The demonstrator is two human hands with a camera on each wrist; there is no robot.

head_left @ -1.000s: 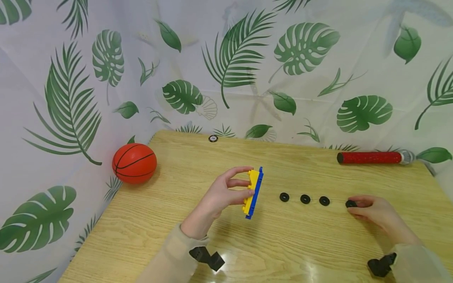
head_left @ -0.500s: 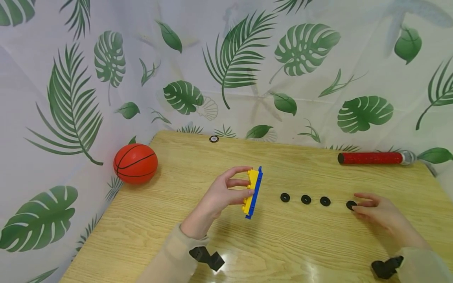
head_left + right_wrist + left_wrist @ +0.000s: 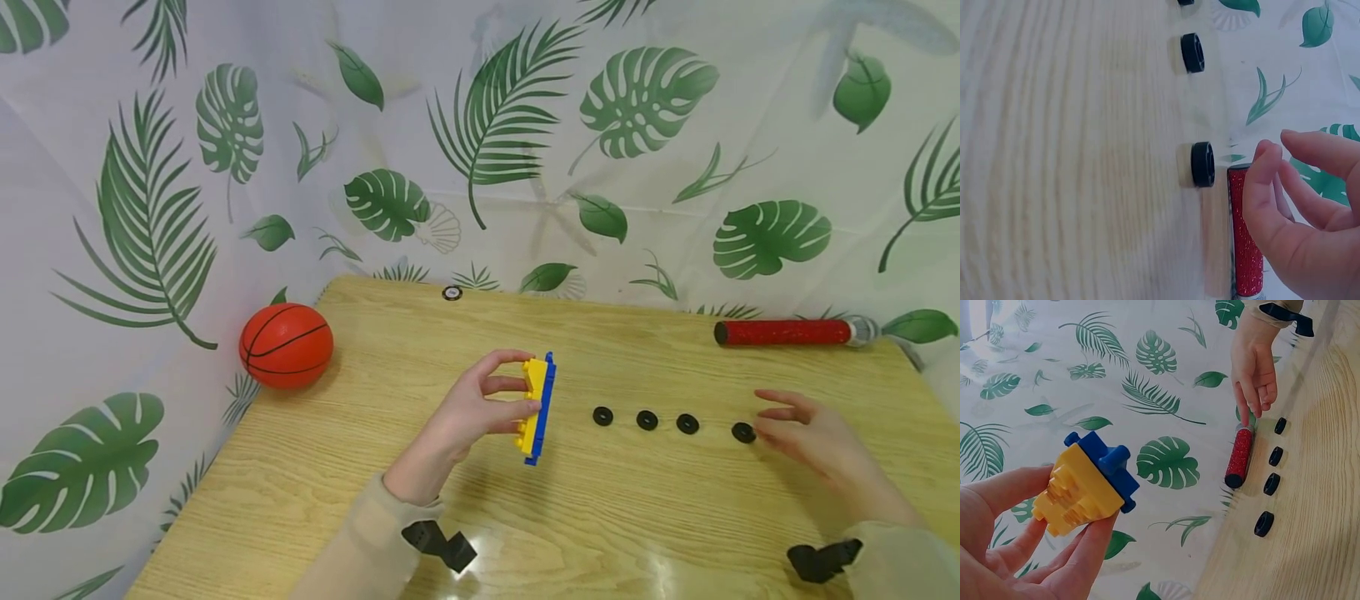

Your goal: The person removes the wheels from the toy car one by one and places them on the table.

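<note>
My left hand (image 3: 468, 404) pinches a toy car body (image 3: 537, 417) of yellow studded bricks on a blue base. It is held up on end above the table. Blue axle pegs stick out of the base in the left wrist view, where the yellow bricks (image 3: 1075, 487) face the palm. My right hand (image 3: 817, 437) hovers at the right, fingers loosely bent with nothing between them. Beside its fingertips lies a small black wheel (image 3: 738, 432). In the right wrist view a gap shows between that wheel (image 3: 1202, 164) and the fingers. Several such wheels lie in a row.
A red glittery microphone (image 3: 787, 333) with a silver head lies at the back right of the wooden table (image 3: 600, 517). An orange basketball (image 3: 286, 346) rests at the left edge. One black-and-white disc (image 3: 452, 293) sits at the back by the leaf-printed curtain (image 3: 525, 242).
My right hand has let go of the rightmost wheel, its fingers spreading as it drew back to the right and up. The left hand keeps the toy car body nearly still.
</note>
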